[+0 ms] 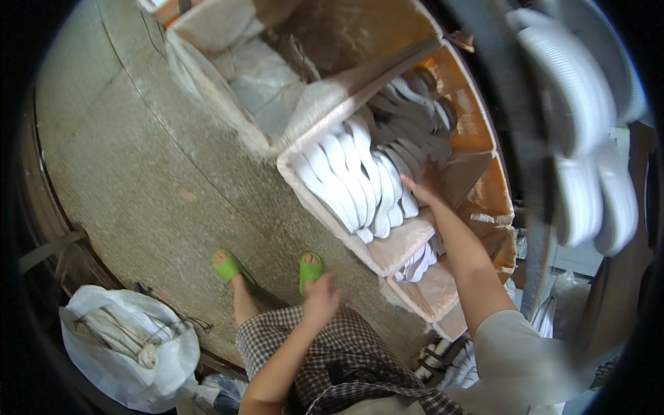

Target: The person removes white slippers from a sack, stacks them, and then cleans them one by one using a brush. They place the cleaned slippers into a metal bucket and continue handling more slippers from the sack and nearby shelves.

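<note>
My right hand (427, 188) reaches into a fabric-lined bin (387, 254) of shoe soles. Its thumb stands apart from the fingers, which are partly in shadow by the soles; nothing shows in its grasp. White shoe soles (339, 176) stand packed on edge in the near part of this bin, left of that hand. Darker, shaded soles (408, 128) lie deeper in, toward the far side. Over my checked apron hangs my left hand (323, 299), away from the bin and smeared by motion, so its fingers are unclear.
Beyond the soles is another lined bin (266, 90) holding crumpled sheeting. A smaller compartment nearer me holds more white soles (417, 263). Stacked white soles (577, 90) rise at the right beside a dark post. A white sack (131, 346) sits on the floor at lower left.
</note>
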`<state>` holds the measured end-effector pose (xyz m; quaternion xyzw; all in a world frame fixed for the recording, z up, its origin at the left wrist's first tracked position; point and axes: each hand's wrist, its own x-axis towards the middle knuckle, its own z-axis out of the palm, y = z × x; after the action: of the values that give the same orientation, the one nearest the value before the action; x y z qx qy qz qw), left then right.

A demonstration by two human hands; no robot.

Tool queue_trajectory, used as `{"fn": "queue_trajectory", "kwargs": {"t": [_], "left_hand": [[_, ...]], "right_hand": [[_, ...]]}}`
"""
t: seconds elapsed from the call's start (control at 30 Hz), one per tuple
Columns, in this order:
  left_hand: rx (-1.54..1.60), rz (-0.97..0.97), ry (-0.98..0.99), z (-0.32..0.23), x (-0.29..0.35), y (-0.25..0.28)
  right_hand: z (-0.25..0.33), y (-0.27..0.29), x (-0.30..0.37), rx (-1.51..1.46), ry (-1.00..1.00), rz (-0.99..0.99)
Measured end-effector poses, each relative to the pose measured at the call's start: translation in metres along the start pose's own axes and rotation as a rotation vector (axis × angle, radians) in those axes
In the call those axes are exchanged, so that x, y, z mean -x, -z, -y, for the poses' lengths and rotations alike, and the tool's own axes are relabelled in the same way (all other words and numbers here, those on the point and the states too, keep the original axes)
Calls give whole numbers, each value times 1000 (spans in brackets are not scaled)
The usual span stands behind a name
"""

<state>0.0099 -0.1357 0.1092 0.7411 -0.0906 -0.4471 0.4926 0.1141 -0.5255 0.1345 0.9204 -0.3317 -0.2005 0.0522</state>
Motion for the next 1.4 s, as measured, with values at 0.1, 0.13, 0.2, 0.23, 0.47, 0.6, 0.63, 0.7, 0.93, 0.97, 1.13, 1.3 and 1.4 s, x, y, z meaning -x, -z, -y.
{"fn": "queue_trajectory", "kwargs": {"t": [0.1, 0.13, 0.2, 0.23, 0.47, 0.6, 0.63, 0.7, 0.93, 0.97, 1.13, 1.3, 1.4], "left_hand": [[1, -219, 49, 31, 47, 81], [41, -248, 101, 42, 63, 108], [-25, -317, 206, 60, 98, 155], [-103, -381, 129, 65, 121, 171], [-41, 211, 408, 40, 182, 231], [-207, 134, 313, 22, 189, 263], [-224, 119, 321, 21, 193, 274], [-256, 80, 340, 22, 200, 297], [-336, -78, 304, 33, 208, 379], [-341, -105, 293, 33, 207, 391], [-346, -155, 292, 36, 196, 420], [-355, -101, 357, 39, 188, 411], [-358, -82, 389, 39, 187, 398]], "right_hand": [[48, 33, 64, -408, 138, -89], [61, 44, 104, -509, 260, 66], [100, 50, 174, -568, 473, 515], [108, 52, 205, -355, 770, 792], [97, 56, 377, -496, 587, 1085], [80, 78, 404, -516, 905, 494], [74, 86, 409, -496, 834, 477], [69, 105, 414, -475, 685, 592], [160, 172, 401, -1166, 832, 548], [177, 186, 395, -1288, 797, 526], [173, 285, 382, -803, 805, -58], [88, 373, 327, -961, 355, -974], [35, 391, 258, -996, 62, -1266]]}}
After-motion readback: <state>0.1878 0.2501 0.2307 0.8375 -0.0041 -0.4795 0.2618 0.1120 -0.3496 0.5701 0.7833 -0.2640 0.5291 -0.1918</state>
